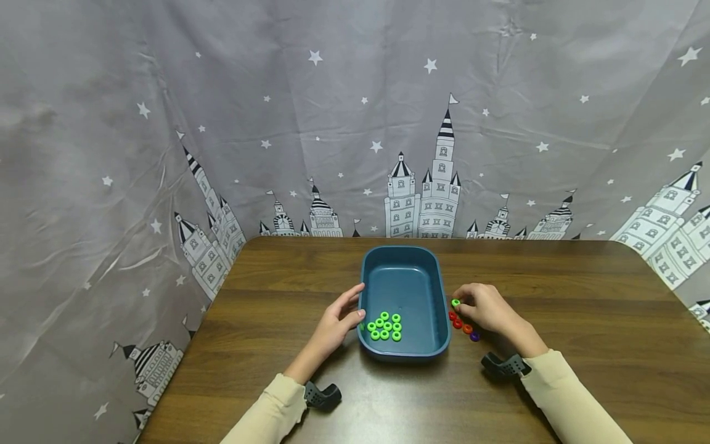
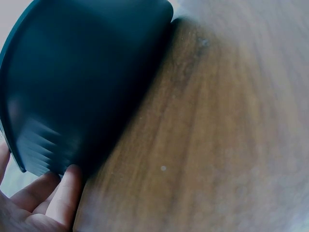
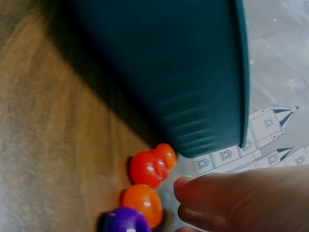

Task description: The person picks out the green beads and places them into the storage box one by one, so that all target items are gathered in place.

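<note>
A blue rectangular bin (image 1: 413, 290) stands on the table, with several green rings (image 1: 387, 326) lying on its floor near the front left. My left hand (image 1: 334, 324) rests its fingers and thumb against the bin's left side; the left wrist view shows the fingertips (image 2: 72, 176) touching the outer wall. To the right of the bin, my right hand (image 1: 485, 306) pinches a green ring (image 1: 455, 303) between thumb and fingers. Just below that hand are red rings (image 1: 457, 323), an orange ring (image 1: 468, 329) and a purple ring (image 1: 474, 337) in a slanting row.
The brown wooden table (image 1: 582, 296) extends to both sides of the bin. A grey curtain (image 1: 344, 123) printed with castles and stars hangs behind its far edge. Black wrist straps (image 1: 323, 396) sit over both beige sleeves.
</note>
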